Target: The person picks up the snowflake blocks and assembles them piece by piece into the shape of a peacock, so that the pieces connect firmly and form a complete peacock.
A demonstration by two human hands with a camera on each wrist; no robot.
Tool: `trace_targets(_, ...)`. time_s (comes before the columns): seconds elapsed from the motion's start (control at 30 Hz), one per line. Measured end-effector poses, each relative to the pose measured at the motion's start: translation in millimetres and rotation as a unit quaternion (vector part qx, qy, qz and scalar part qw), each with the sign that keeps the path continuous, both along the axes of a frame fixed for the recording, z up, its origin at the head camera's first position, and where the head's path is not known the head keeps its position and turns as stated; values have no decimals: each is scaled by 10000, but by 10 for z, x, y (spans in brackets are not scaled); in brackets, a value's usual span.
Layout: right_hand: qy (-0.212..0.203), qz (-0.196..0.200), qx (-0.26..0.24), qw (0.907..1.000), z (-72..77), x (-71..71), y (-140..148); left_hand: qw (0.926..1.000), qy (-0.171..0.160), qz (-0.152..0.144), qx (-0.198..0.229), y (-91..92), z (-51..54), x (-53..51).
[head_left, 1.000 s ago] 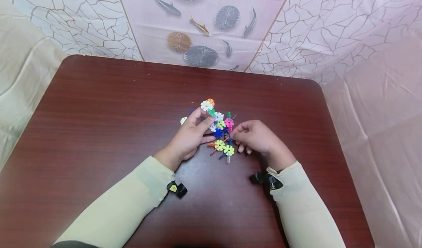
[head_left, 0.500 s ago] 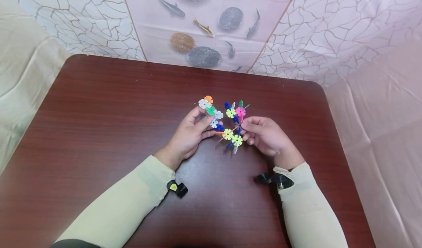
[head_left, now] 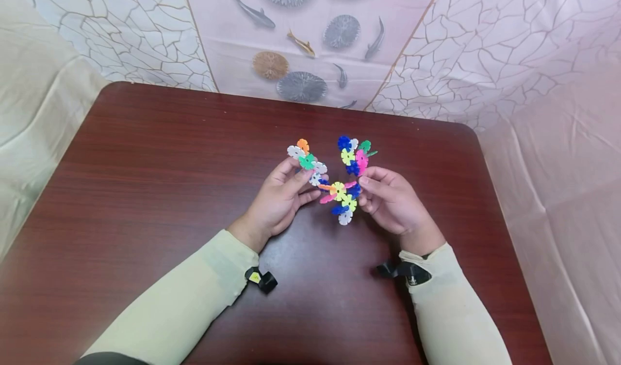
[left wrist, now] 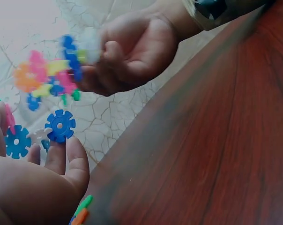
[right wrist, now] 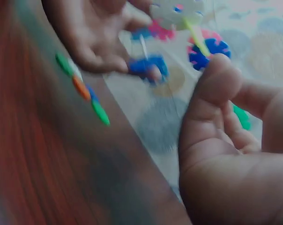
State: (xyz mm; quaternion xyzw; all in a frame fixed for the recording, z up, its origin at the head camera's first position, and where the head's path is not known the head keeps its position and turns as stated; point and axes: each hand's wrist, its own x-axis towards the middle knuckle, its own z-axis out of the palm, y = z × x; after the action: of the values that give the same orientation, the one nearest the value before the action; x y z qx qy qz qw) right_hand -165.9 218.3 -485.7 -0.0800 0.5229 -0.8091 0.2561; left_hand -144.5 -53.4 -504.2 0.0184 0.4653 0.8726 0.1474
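Observation:
My left hand (head_left: 274,200) pinches a chain of notched plastic snowflake discs, with a green disc (head_left: 306,162) by the thumb and white, orange and blue ones around it. In the left wrist view a blue disc (left wrist: 60,125) lies against its fingertips. My right hand (head_left: 395,200) pinches a larger, branching snowflake-disc cluster between thumb and finger. It has yellow discs (head_left: 338,191), a pink disc (head_left: 361,158) and blue, white and green ones. In the head view the two assemblies nearly meet; whether they touch, I cannot tell. Fingers hide some discs.
A dark red-brown table (head_left: 194,149) lies under both hands. In the right wrist view a row of green, orange and blue discs (right wrist: 80,89) shows edge-on; its support is unclear. Patterned cloth (head_left: 301,47) hangs behind the table's far edge.
My right hand has moved to the right and slightly up, drawing its cluster away from the left hand's chain. The cluster has turned to show more disc faces. My left hand has hardly moved.

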Motion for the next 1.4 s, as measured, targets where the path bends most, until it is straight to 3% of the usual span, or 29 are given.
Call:
trace_targets(0.17, -81, -198, -418, 9989, 18, 122, -213, 9999, 49, -106, 70, 40, 2, 42)
trace_targets(0.3, -149, -231, -467, 9985, 26, 179, -347, 9999, 2, -100, 116, 52, -1, 64)
trace_targets(0.77, -223, -331, -390, 9984, 58, 208, -477, 9995, 257, 101, 165, 95, 2, 85)
trace_targets(1.13, -458, -491, -561, 9962, 17, 232, -503, 9968, 508, 386, -489, 128, 48, 94)
trace_targets(1.4, -553, -672, -592, 9944, 35, 255, -515, 9867, 1149, 535, -1016, 135, 62, 95)
